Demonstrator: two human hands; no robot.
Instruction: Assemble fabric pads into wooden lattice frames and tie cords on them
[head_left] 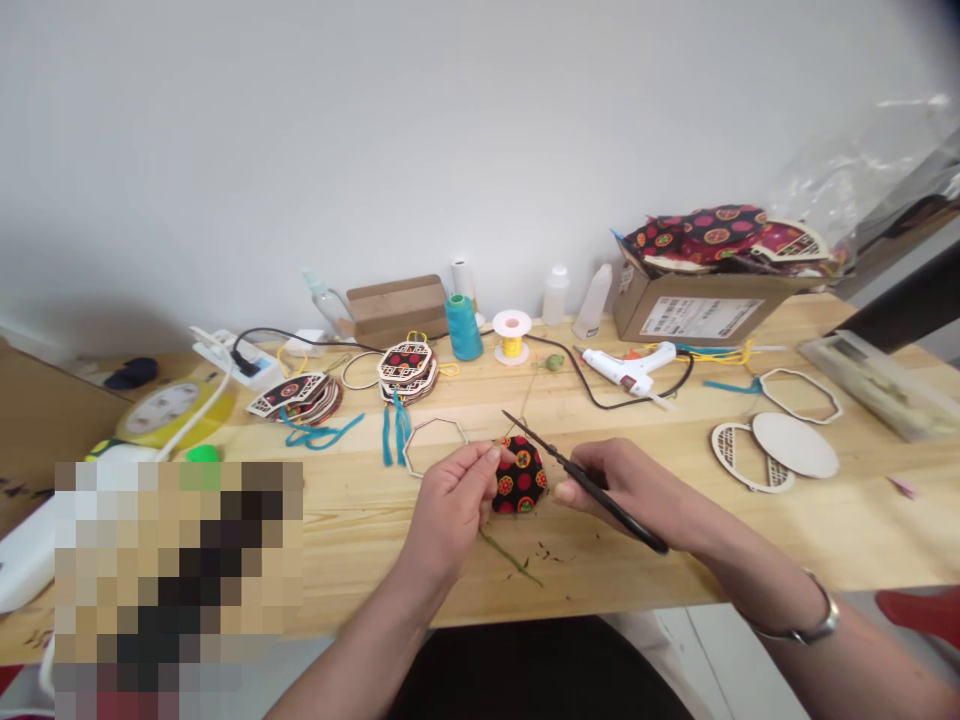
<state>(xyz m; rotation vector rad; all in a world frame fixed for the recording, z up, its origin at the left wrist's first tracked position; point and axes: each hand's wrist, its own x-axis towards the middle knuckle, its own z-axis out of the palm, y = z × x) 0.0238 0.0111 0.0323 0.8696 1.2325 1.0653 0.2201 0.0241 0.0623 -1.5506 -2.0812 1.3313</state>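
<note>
My left hand (466, 485) pinches the left edge of a small black fabric piece (519, 480) with red and yellow round patterns. In my right hand (626, 490) is a pair of dark scissors (600, 497), its handles running back past the fingers. The blades point up and left, just above the fabric's upper right edge; I cannot tell whether they touch it. An olive-green cord (512, 558) trails from beneath my left hand onto the table, among small dark scraps. Behind my left hand lies a thin octagonal frame (435, 440).
A teal thread cone (463, 328), a spool of yellow thread (512, 340) and a white glue gun (628, 370) stand or lie behind my hands. Patterned fan-shaped pieces (300, 397) are stacked at left. A cardboard box (690, 310) of fabric pieces sits at back right, wooden discs (795, 445) nearer.
</note>
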